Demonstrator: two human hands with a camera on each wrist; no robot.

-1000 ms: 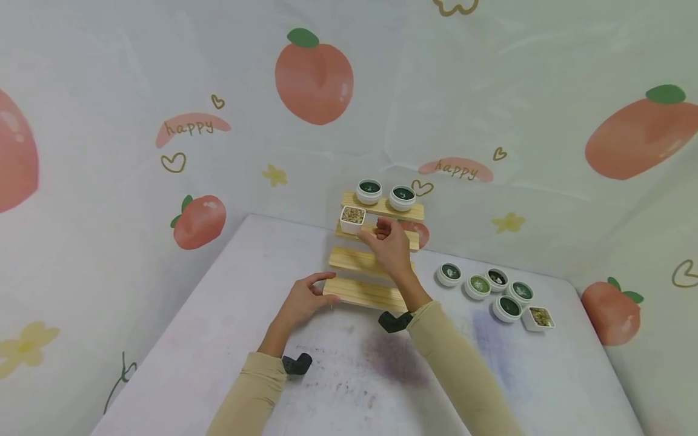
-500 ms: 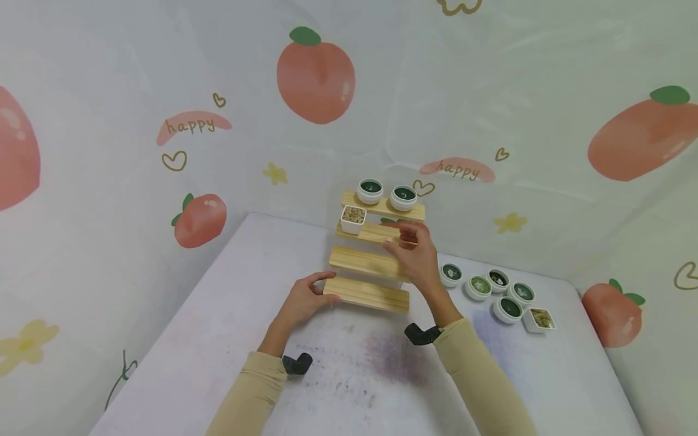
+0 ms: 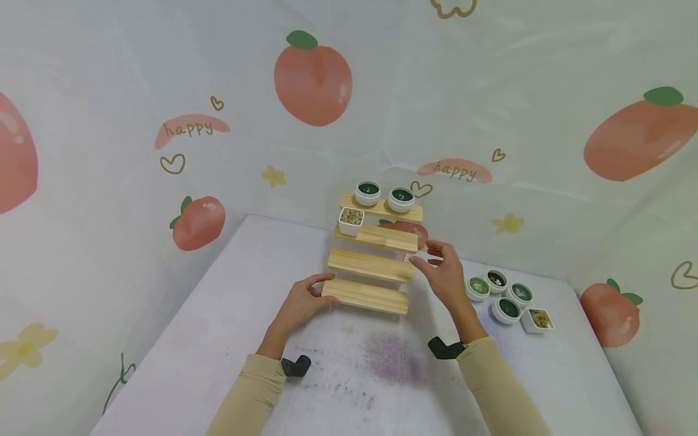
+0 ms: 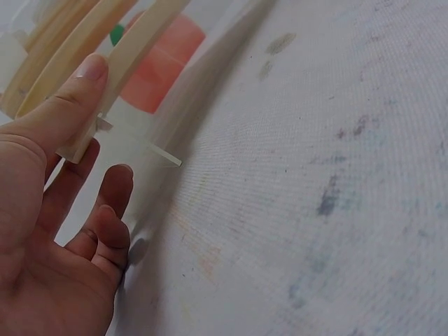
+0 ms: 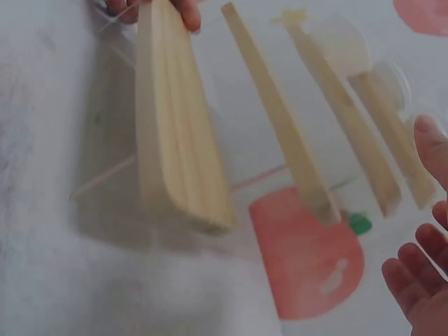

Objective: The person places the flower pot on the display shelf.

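Note:
A stepped wooden display stand (image 3: 364, 295) with several pale planks on clear supports rises before the back wall. My left hand (image 3: 303, 301) pinches the left end of its lowest plank, the thumb (image 4: 87, 77) on one face and a finger on the other. My right hand (image 3: 444, 275) is just right of the stand, fingers apart and holding nothing visible. In the right wrist view its fingers (image 5: 418, 266) are loosely bent. A square white pot (image 3: 351, 220) of beige bits sits at the left of the second plank from the top. Two round white pots (image 3: 401, 199) with dark green contents stand on the top plank.
To the right on the pale table (image 3: 349, 375), several round white pots (image 3: 506, 309) cluster beside another square pot (image 3: 537, 320). My right forearm and hand partly cover that side. A fruit-patterned cloth wall (image 3: 305, 151) closes off the back.
My right hand has moved right and down, from over the second plank to beside the stand, now covering one round pot. The left hand keeps its hold on the lowest plank.

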